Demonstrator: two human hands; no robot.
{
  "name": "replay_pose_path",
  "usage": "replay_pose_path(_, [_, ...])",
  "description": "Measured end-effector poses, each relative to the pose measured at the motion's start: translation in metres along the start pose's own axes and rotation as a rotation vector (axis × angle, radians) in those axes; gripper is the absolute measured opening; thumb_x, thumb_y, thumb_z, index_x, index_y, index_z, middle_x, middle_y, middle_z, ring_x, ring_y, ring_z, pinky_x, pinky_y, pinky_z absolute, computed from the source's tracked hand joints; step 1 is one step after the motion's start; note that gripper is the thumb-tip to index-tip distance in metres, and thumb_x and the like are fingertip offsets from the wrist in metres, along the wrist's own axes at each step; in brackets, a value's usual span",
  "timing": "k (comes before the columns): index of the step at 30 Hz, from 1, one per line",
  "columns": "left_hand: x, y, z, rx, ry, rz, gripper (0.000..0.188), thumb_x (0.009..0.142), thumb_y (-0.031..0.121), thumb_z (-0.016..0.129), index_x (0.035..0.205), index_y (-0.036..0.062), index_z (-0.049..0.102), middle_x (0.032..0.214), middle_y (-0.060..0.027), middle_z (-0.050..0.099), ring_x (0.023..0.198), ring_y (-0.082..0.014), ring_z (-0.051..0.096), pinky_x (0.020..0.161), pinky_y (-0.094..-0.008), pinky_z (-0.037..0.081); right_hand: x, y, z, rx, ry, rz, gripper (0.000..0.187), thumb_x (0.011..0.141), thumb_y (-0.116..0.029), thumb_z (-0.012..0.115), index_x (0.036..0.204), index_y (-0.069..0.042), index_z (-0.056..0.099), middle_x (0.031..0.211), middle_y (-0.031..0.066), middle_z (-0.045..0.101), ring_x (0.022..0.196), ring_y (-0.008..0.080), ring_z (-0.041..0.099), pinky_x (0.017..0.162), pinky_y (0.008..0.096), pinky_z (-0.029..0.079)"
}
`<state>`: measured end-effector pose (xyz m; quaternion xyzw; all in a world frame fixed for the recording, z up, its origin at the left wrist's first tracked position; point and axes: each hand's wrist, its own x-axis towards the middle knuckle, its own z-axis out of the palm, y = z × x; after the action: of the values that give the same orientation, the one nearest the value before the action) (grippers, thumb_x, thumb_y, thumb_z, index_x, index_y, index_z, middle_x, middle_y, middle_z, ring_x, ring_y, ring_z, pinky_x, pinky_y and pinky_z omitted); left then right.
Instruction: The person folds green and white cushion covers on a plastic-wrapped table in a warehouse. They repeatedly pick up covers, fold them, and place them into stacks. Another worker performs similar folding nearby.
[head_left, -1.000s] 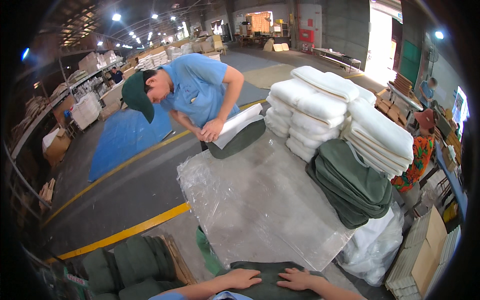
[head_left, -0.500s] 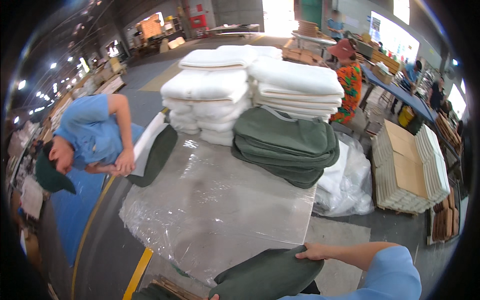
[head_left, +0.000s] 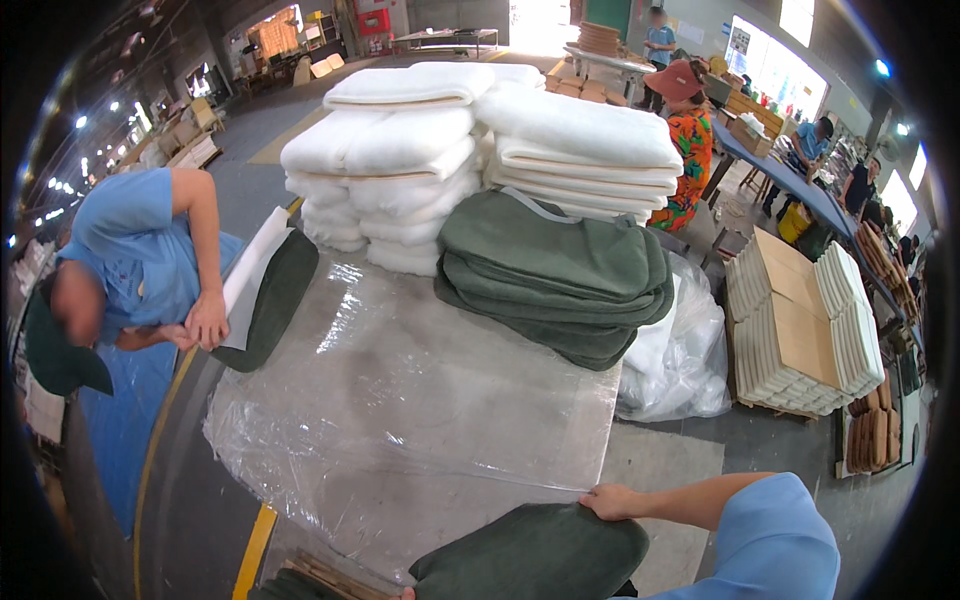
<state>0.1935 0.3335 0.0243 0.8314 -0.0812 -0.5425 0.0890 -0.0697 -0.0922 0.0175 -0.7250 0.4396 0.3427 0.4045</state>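
Pinching the upper right edge of one green cover (head_left: 530,555), the right hand (head_left: 612,502) held it at the near edge of one plastic-wrapped table (head_left: 470,400). The cover's long axis ran left to right, rising rightward. The left hand (head_left: 408,594) barely showed, its grip impossible to tell. One green pile (head_left: 555,255) lay beyond.

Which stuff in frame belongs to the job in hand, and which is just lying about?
Likely part of the job:
- dark green fabric piece, in the right hand; left hand mostly out of frame
- stacked green pieces
- folded white padding
- plastic-covered work surface

Probably lying about:
- clear plastic bag
- cardboard-topped stack
- blue floor sheet
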Motion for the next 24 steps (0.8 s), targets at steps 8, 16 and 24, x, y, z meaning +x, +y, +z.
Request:
replay_pose_path(8, [-0.002,0.016,0.004,0.048,0.154,0.022,0.059,0.110,0.046,0.041,0.125,-0.0021,0.072,0.127,-0.0298,0.069,0.127,-0.0430,0.062,0.103,-0.0515,0.047,0.008,0.008,0.006,-0.024,0.069,-0.105,0.067,0.106,-0.053,0.045,0.122,0.006,0.071,0.129,0.0312,0.068,0.123,0.0463,0.064,0.106,0.0518,0.049])
replay_pose_path(16, [-0.027,0.023,-0.006,0.053,0.291,0.197,0.056,0.109,0.043,0.044,0.127,-0.0017,0.071,0.124,-0.0268,0.071,0.124,-0.0400,0.064,0.106,-0.0484,0.047,0.013,0.006,0.002,0.004,0.077,-0.131,0.069,0.106,-0.057,0.047,0.125,0.005,0.071,0.128,0.0314,0.069,0.121,0.0457,0.066,0.105,0.0507,0.050])
replay_pose_path(24, [-0.070,-0.005,0.004,-0.027,0.485,0.474,0.052,0.109,0.041,0.046,0.128,-0.0012,0.070,0.121,-0.0238,0.072,0.122,-0.0370,0.066,0.109,-0.0454,0.047,-0.057,0.030,0.002,0.989,0.262,-0.299,0.052,0.105,-0.045,0.062,0.134,-0.003,0.067,0.118,0.0142,0.075,0.114,0.0267,0.069,0.101,0.0405,0.051])
